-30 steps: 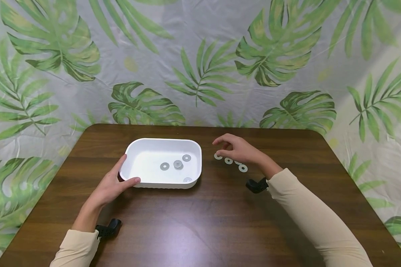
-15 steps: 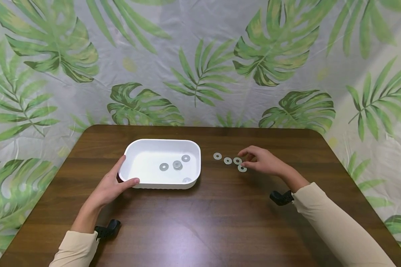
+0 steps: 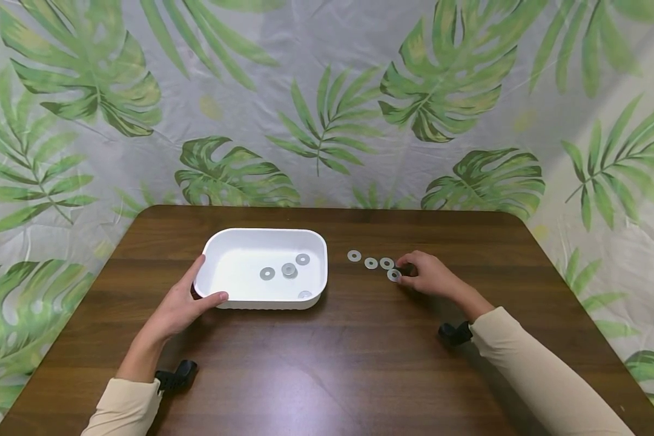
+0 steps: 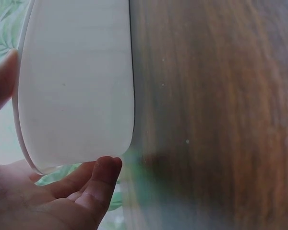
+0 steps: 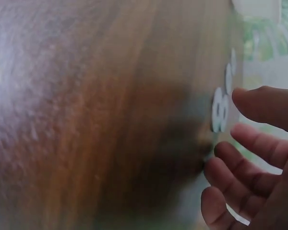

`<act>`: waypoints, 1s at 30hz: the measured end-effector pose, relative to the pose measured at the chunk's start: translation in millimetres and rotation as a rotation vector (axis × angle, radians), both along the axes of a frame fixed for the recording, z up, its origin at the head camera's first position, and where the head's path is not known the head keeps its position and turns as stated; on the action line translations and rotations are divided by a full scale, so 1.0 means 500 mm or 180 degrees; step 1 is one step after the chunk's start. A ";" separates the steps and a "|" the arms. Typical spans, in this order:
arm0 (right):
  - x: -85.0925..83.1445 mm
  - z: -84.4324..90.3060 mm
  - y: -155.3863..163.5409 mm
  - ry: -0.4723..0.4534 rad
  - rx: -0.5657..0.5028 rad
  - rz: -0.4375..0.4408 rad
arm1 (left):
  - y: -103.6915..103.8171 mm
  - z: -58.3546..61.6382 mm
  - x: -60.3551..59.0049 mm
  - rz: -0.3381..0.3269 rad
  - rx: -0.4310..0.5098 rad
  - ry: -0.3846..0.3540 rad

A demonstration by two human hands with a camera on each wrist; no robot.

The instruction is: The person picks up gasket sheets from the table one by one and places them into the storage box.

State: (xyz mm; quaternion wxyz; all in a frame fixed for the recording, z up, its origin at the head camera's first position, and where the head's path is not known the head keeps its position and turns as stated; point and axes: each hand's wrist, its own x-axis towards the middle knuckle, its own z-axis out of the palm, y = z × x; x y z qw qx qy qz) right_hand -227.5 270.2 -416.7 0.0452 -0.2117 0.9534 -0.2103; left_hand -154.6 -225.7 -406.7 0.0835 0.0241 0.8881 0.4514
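A white rectangular tray (image 3: 272,304) stands on the table, with several grey washers (image 3: 267,274) inside, a few of them apparently stacked. My left hand (image 3: 177,307) grips its left end, the thumb over the front rim. In the left wrist view, the fingers (image 4: 97,189) curl against the tray's end wall (image 4: 77,86). Right of the tray, several flat washers lie loose on the wood. My right hand (image 3: 429,275) is at the nearest washer (image 3: 393,275), its thumb tip at the edge. In the right wrist view, thumb and forefinger stand apart beside the washers (image 5: 216,111).
The brown wooden table (image 3: 327,363) has rounded far corners. Behind it hangs a leaf-patterned cloth (image 3: 327,109). Black wrist cameras (image 3: 177,376) hang under both forearms, close above the table.
My right hand has moved right and toward me, from above the washer nearest the tray to the rightmost washers. The left hand stays on the tray.
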 end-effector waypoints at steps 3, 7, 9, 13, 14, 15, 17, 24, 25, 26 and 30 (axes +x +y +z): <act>0.000 -0.005 -0.004 0.0030 0.0061 -0.0050 | 0.000 -0.002 0.001 -0.0010 0.0000 -0.0006; -0.002 -0.011 -0.008 0.0020 0.0138 -0.0157 | 0.001 -0.004 0.001 -0.0025 0.0001 -0.0003; -0.002 -0.013 -0.012 0.0014 0.0176 -0.0235 | 0.001 -0.004 0.000 -0.0018 0.0020 0.0017; -0.003 -0.017 -0.026 0.0001 0.0260 -0.0424 | -0.001 -0.001 -0.001 -0.0009 0.0056 0.0053; -0.003 -0.018 -0.031 0.0002 0.0271 -0.0478 | -0.002 -0.001 0.000 -0.0009 0.0063 0.0059; -0.003 -0.019 -0.035 0.0007 0.0284 -0.0526 | -0.003 -0.001 0.001 -0.0009 0.0061 0.0058; -0.005 -0.021 -0.044 0.0013 0.0305 -0.0565 | -0.005 -0.002 0.003 -0.0005 0.0057 0.0038; -0.017 -0.019 -0.061 -0.0148 0.0371 -0.0592 | -0.008 -0.007 0.008 -0.0001 0.0038 0.0037; -0.018 -0.017 -0.062 -0.0174 0.0381 -0.0582 | -0.008 -0.007 0.007 0.0000 0.0040 0.0055; -0.018 -0.014 -0.062 -0.0188 0.0399 -0.0581 | -0.007 -0.007 0.006 -0.0003 0.0044 0.0071; -0.014 0.002 -0.058 -0.0295 0.0685 -0.0725 | -0.003 -0.005 0.000 -0.0032 0.0026 0.0041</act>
